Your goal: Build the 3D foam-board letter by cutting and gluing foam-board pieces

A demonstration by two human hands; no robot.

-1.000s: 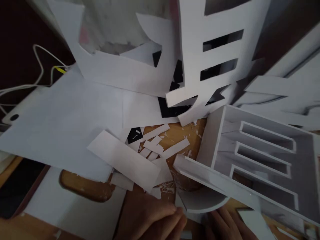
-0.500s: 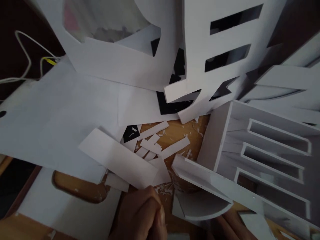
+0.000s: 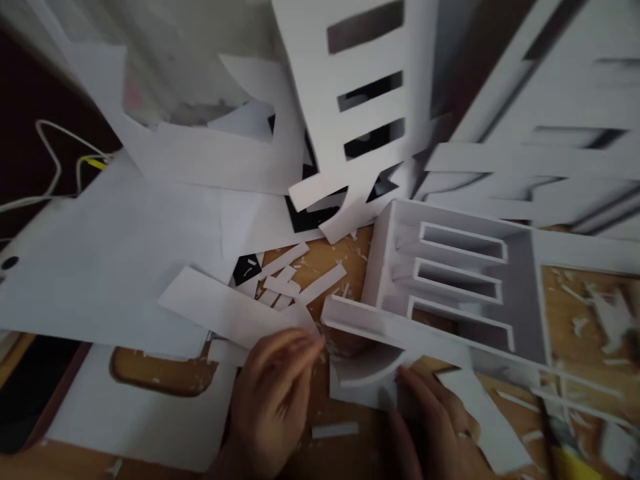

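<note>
My left hand (image 3: 273, 400) is closed loosely, its fingers bent and pressed together, beside the end of a long white board strip (image 3: 220, 303). Whether anything lies inside the fingers cannot be seen. The fingers of my right hand (image 3: 440, 420), with a ring on one, reach out with the thumb apart, the fingertips at the curved edge of a white foam-board model (image 3: 375, 267). Three framed slots line the inside of this box-like model, and a curved piece (image 3: 370, 373) stands at its lower left end.
Thin white offcuts (image 3: 320, 283) litter the wooden table. Large white sheets (image 3: 125, 247) lie on the left, near a white cable (image 3: 55, 153). Behind stands a tall white panel with cut-out windows (image 3: 370, 60). A yellow-handled tool (image 3: 570, 463) lies at the lower right.
The view has shifted to the right, showing more of the model and the table beyond it. My left hand has loosened from a tight fist. More of my right hand shows now.
</note>
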